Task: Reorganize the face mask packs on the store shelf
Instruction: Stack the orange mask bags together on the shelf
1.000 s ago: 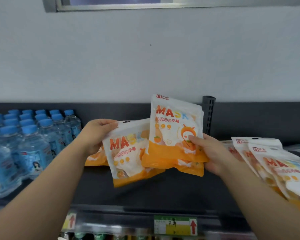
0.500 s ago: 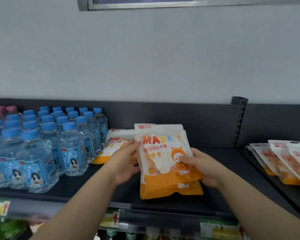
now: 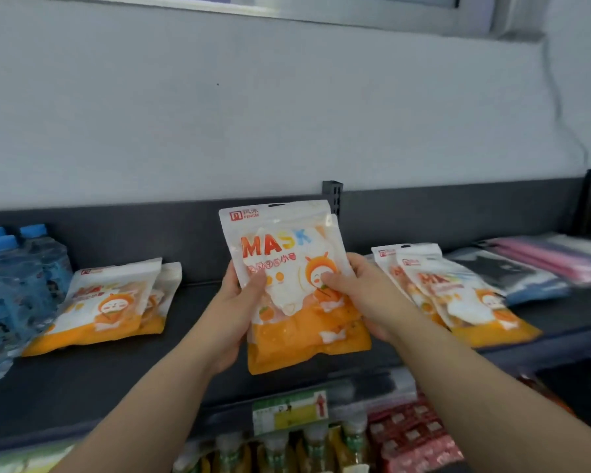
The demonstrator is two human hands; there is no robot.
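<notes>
I hold a small stack of white-and-orange mask packs (image 3: pixel 287 254) upright in front of the dark shelf (image 3: pixel 82 380). My left hand (image 3: pixel 234 312) grips the stack's left edge, thumb on its front. From the right, my right hand (image 3: pixel 359 295) grips it with the thumb on the orange cartoon face. Two more mask packs (image 3: pixel 106 305) lie flat on the shelf to the left. Another overlapping pile of mask packs (image 3: pixel 458 295) lies on the shelf to the right.
Water bottles with blue caps (image 3: pixel 11 288) stand at the shelf's far left. Dark, blue and pink flat packs (image 3: pixel 543 264) lie at the far right. A slotted upright post (image 3: pixel 333 196) rises behind the held stack. Below the shelf edge are a price tag (image 3: pixel 290 411) and goods.
Both hands lifted the stack of mask packs off the shelf and hold it upright. The view swung right: the bottles slid to the left edge and the right pile came into view.
</notes>
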